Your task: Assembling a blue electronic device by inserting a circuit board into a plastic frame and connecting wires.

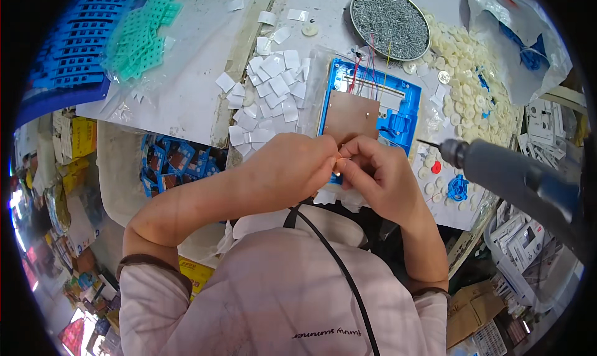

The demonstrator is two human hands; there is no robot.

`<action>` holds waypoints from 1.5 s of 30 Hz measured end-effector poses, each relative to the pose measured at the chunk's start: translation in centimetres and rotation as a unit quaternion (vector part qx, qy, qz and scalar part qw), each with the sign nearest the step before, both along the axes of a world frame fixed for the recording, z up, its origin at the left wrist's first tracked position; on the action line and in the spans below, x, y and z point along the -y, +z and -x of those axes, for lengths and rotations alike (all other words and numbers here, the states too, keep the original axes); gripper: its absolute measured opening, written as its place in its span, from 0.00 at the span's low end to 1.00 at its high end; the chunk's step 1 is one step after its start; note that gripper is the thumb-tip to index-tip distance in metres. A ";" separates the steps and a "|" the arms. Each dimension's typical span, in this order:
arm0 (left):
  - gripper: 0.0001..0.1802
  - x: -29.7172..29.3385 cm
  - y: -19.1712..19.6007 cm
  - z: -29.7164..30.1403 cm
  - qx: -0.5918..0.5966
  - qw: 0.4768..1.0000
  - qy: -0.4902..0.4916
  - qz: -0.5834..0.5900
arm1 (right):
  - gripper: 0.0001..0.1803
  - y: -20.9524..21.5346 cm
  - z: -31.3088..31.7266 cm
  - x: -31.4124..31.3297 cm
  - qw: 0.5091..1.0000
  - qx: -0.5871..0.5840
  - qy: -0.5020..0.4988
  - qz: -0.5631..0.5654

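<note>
A blue plastic housing [407,105] lies on the table in front of me, with a brown circuit board [351,114] seated over its left part. Thin red and dark wires [371,63] rise from its far edge. Over the near edge of the housing, my left hand [297,168] and my right hand [384,177] meet fingertip to fingertip. Both are closed in a pinch on something small between them; the fingers hide most of it, so its kind cannot be told.
A round metal tin of small screws [390,25] stands beyond the housing. White square pieces [273,85] lie to its left, cream plastic discs [463,94] to its right. An electric screwdriver [516,175] juts in from the right. Green plastic parts [146,38] and a bin of blue housings [177,163] are on the left.
</note>
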State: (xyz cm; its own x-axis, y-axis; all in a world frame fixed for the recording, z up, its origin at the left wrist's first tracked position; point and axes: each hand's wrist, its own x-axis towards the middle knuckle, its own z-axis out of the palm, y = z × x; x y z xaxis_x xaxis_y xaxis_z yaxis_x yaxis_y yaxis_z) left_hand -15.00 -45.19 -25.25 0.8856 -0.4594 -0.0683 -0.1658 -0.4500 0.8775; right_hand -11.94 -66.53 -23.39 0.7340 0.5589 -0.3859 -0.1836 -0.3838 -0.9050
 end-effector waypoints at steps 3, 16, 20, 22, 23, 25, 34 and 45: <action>0.06 -1.0 0.8 -0.7 -0.113 0.992 0.002 0.052 | 0.06 -0.2 0.0 -0.1 0.999 -0.045 -0.011 0.006; 0.03 -0.6 1.6 -1.3 -0.158 0.986 0.033 0.028 | 0.06 -0.5 0.0 0.0 0.999 -0.033 -0.015 -0.015; 0.03 -0.1 1.2 -1.0 -0.092 0.995 0.028 0.019 | 0.05 -0.4 0.1 0.0 1.000 -0.010 -0.007 0.000; 0.03 0.2 1.0 -0.8 -0.075 0.996 0.035 0.016 | 0.05 -0.5 0.1 0.0 1.000 -0.018 -0.008 -0.007; 0.03 0.1 0.9 -0.8 -0.076 0.996 0.034 0.019 | 0.05 -0.6 0.1 0.1 1.000 -0.026 -0.009 -0.013; 0.03 0.0 0.9 -0.8 -0.078 0.996 0.026 0.031 | 0.05 -0.4 0.1 0.3 0.999 -0.039 -0.018 -0.017; 0.02 -0.6 2.1 -1.2 -0.198 0.978 0.041 0.042 | 0.06 -0.3 0.0 0.4 0.998 -0.051 -0.031 -0.036; 0.03 -0.7 1.8 -1.1 -0.265 0.958 0.048 0.097 | 0.07 -0.2 0.1 0.3 0.998 -0.049 -0.032 -0.024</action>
